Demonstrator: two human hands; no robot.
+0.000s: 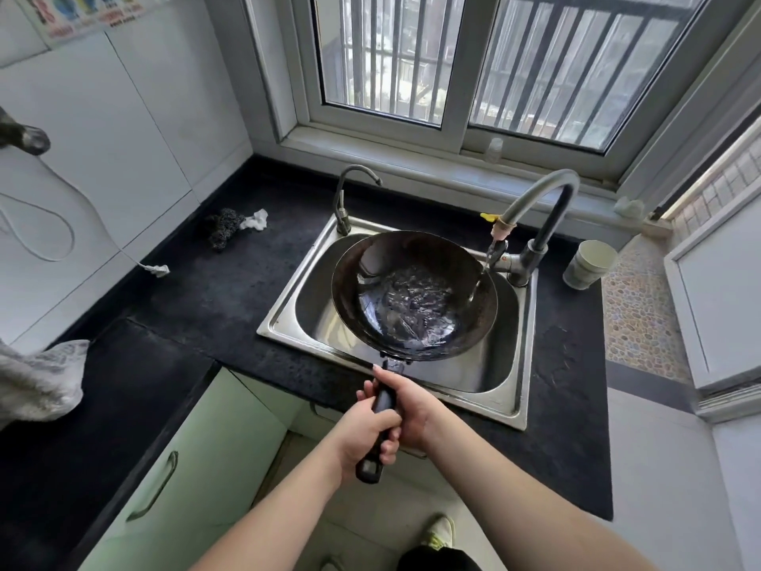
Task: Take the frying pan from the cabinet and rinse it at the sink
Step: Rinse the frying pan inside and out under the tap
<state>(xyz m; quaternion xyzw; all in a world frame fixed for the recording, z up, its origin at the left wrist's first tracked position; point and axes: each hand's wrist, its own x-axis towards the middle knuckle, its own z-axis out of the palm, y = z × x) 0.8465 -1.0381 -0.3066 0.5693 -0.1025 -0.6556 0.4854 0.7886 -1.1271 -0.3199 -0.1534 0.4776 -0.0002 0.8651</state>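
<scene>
Lighting and picture quality: bright daylight, wide-angle view.
Light enters through the window at top; glare on the sink wall and wet frying pan; straight lines bow near frame edges; corners slightly soft.

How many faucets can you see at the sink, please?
2. A small thin faucet stands at the back left corner of the sink; a larger gooseneck faucet stands at the back right, running water into the frying pan.

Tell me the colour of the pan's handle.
Black; the handle shows in the head view.
</scene>
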